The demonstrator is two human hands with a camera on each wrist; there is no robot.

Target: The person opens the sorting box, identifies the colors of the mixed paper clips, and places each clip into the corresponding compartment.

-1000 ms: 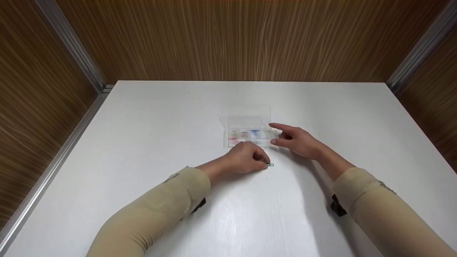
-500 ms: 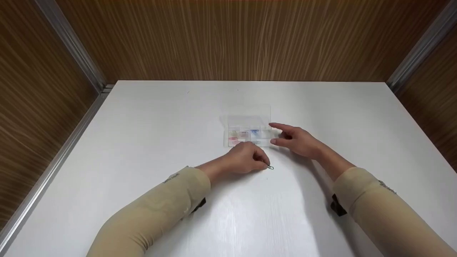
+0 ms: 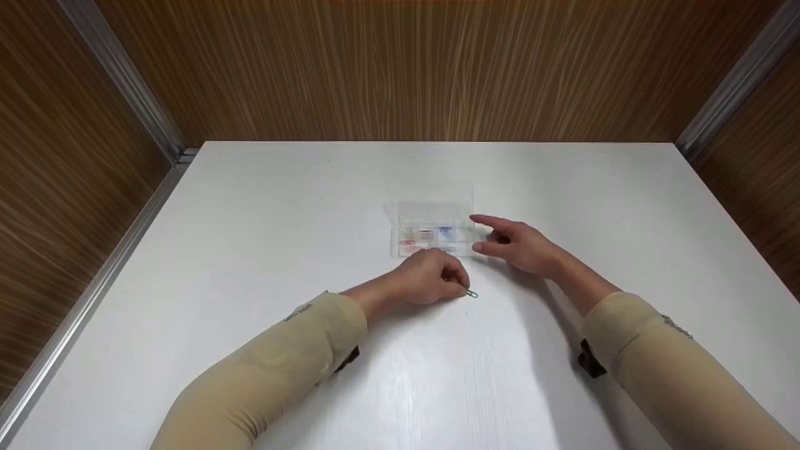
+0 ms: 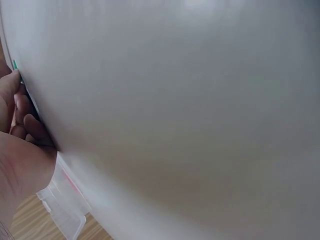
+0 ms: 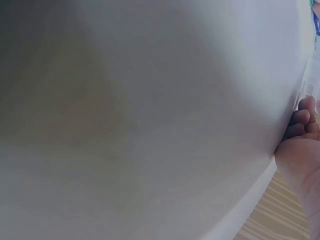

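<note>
A clear plastic compartment box (image 3: 434,228) with its lid up sits mid-table, with small coloured clips in its cells. My left hand (image 3: 431,276) lies just in front of it, fingers curled, pinching a green paper clip (image 3: 471,294) against the table top. My right hand (image 3: 512,244) rests at the box's right end, index finger and thumb stretched along its side. In the left wrist view the left hand (image 4: 20,135) and a corner of the box (image 4: 62,205) show at the frame's left edge. The right wrist view catches only the right hand's fingertips (image 5: 302,122).
The white table (image 3: 250,250) is walled by wood panels at the back and both sides, with metal corner strips (image 3: 119,94). Both forearms wear tan sleeves (image 3: 275,362) and reach in from the near edge.
The green clip under my left fingertips has slid slightly down and toward me. The right hand and the box have stayed put.
</note>
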